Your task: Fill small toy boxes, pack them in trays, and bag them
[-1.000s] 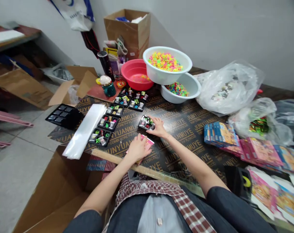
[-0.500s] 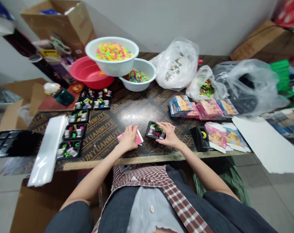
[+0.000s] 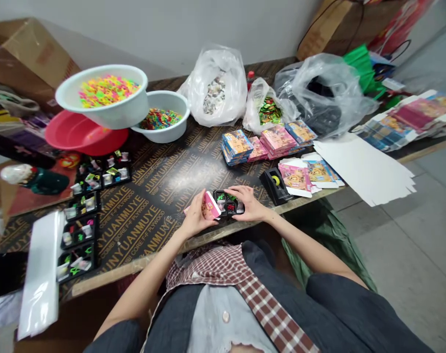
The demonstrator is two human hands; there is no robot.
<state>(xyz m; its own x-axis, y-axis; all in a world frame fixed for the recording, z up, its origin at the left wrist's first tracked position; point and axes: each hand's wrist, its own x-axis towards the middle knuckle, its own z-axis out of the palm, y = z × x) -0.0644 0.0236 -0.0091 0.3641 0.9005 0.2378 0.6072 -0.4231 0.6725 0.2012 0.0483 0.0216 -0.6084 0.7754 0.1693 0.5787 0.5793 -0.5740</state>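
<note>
Near the table's front edge my left hand (image 3: 198,215) is closed round a pink printed box (image 3: 210,207), whose open end faces right. Against that end lies a small black compartment tray (image 3: 228,204) with green, red and white small items in it. My right hand (image 3: 249,203) grips the tray from its right side, fingers on the back edge and thumb at the front. Tray and box meet or nearly meet; whether the tray's left edge is inside the box cannot be made out.
Filled black trays (image 3: 77,236) and clear plastic sleeves (image 3: 42,274) lie left. Behind are a pale bowl (image 3: 109,115), a red basin (image 3: 61,132) and plastic bags (image 3: 237,73). To the right stand a tape dispenser (image 3: 272,189), stacked boxes (image 3: 237,145) and white card (image 3: 362,166).
The box is now tilted up and nearer the tray, the two brought together. The view has turned to the right, so the table's contents appear farther left.
</note>
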